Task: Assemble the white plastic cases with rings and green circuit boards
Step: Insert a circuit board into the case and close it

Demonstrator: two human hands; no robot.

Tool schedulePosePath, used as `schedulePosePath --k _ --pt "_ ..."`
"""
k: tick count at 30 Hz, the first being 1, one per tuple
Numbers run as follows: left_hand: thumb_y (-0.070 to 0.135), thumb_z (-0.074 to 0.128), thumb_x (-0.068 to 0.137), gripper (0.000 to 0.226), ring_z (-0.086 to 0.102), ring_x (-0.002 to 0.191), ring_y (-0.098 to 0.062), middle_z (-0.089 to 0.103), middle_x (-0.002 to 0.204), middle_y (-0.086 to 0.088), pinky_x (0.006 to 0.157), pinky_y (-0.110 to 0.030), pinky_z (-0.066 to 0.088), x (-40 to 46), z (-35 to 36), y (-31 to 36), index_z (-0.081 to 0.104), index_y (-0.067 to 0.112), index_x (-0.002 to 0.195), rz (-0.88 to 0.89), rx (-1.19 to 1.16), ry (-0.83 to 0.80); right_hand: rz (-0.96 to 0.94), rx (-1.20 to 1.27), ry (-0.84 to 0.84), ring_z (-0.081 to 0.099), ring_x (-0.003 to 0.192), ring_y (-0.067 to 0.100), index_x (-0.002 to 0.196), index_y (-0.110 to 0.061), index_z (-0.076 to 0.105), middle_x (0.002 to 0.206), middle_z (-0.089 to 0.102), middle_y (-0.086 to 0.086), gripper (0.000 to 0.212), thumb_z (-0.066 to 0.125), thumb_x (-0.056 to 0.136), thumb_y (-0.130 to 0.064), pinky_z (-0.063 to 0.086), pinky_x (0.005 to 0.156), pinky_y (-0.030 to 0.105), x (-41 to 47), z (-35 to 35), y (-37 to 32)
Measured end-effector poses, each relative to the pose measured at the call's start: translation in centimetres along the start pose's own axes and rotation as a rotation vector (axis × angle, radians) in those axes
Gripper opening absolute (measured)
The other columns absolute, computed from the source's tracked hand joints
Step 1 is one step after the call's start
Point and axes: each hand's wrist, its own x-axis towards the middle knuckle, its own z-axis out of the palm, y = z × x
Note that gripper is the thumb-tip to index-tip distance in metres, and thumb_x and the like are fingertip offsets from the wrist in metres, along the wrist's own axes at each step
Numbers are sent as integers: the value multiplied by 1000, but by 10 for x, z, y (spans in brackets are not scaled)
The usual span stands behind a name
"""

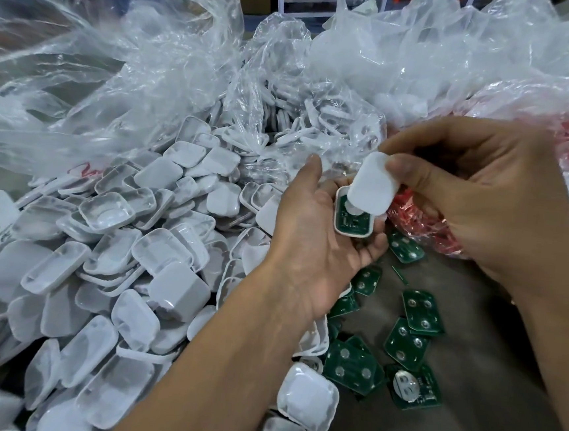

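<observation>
- The left hand (323, 232) cradles a white case half (353, 221) with a green circuit board (354, 222) seated inside, fingers curled around its rim.
- The right hand (477, 197) pinches a white lid (375, 188) by its edges, tilted over the case at 12 o'clock.
- The shells look light, stiff and smooth, likely slippery; holding them by the rim seems safest.
- Loose boards (406, 343) lie at 5 o'clock, the heap of cases (127, 263) at 9 o'clock, plastic bags (116, 73) crowd 12 o'clock; the open room lies toward 5 o'clock.
</observation>
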Motion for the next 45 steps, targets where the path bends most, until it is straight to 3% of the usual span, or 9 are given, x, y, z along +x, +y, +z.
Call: schedulePosePath --k 6,12,17,27,30,33,38,42,45 --pt "70 37 98 66 51 76 -20 55 100 -11 70 -33 45 -2 1 3 59 13 122 -75 -6 -41 66 -105 -40 78 81 12 94 -21 81 88 80 -7 12 86 83 -16 64 80 36 0 4 5" --pt "70 34 99 70 51 76 -20 57 100 -10 71 -34 45 -5 3 5 59 11 128 -74 -15 -26 65 -174 -84 76 77 4 92 -22 82 86 79 -14 12 87 82 -18 62 74 22 -2 6 6" --pt "71 32 100 86 50 79 -20 54 114 -14 73 -34 44 -5 4 7 47 2 149 -67 -2 -12 73 -218 -95 76 76 3 93 -20 83 82 79 -11 12 87 83 -17 62 75 25 -2 7 4" --pt "72 31 99 87 49 96 -24 58 116 -14 78 -35 45 -4 2 3 52 2 145 -43 -1 -28 6 -333 -116 73 79 4 93 -22 83 84 76 -16 10 86 84 -21 52 71 15 -3 10 2" --pt "71 31 100 80 49 105 -26 62 117 -14 87 -37 44 -3 2 3 59 4 133 -39 0 -31 11 -354 -153 71 79 5 97 -23 82 86 74 -16 15 88 82 -23 50 71 16 -3 10 2" --pt "71 32 100 73 55 103 -25 63 115 -13 86 -36 44 -3 1 3 59 9 128 -38 0 -38 21 -361 -175 71 80 5 100 -23 82 89 74 -15 23 90 78 -24 53 73 21 -3 10 2" --pt "69 32 101 82 56 105 -26 63 116 -13 92 -37 44 -3 0 1 53 1 143 -9 23 -22 45 -386 -192 69 82 7 99 -24 82 90 72 -13 22 89 78 -25 57 74 28 -3 11 1" --pt "66 32 102 74 62 88 -20 63 109 -12 79 -32 48 -2 1 0 58 4 134 6 5 -18 91 -379 -202 62 72 7 93 -27 82 91 69 -10 16 88 79 -28 47 64 18 -3 13 1" --pt "63 32 104 75 60 93 -21 62 112 -13 79 -33 49 -3 4 0 54 0 139 32 17 3 96 -412 -174 65 78 6 97 -28 80 91 69 -12 23 88 76 -32 52 70 21 -3 14 -2"
